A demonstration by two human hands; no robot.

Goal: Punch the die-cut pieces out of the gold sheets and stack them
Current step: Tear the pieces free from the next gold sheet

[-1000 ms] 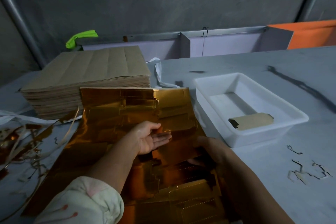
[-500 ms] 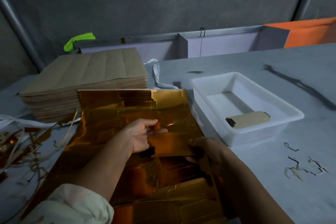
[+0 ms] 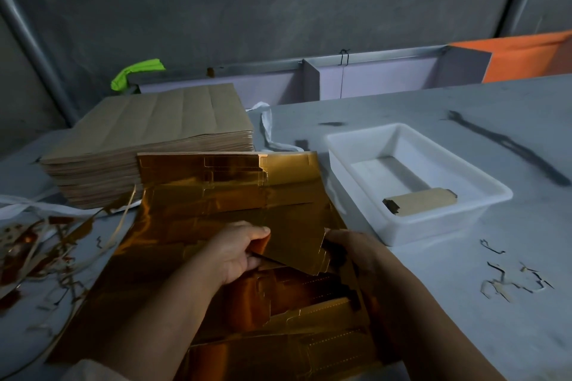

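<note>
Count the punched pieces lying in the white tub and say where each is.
1. One piece, brown side up, lies on the floor of the white tub, toward its near right end. Others may be stacked beneath it; that cannot be told.

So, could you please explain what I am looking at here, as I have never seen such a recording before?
There is no machine: these are a person's two bare hands, filmed by a camera worn on the head, looking forward and down. The left hand pinches a lifted gold piece, thumb on top; the right hand is at its other edge, too dark to judge the grip. Under them lie gold sheets on a grey table. Behind stands a stack of brown sheets; to the right a white tub holds one brown piece. Paper scraps lie at both sides.
</note>
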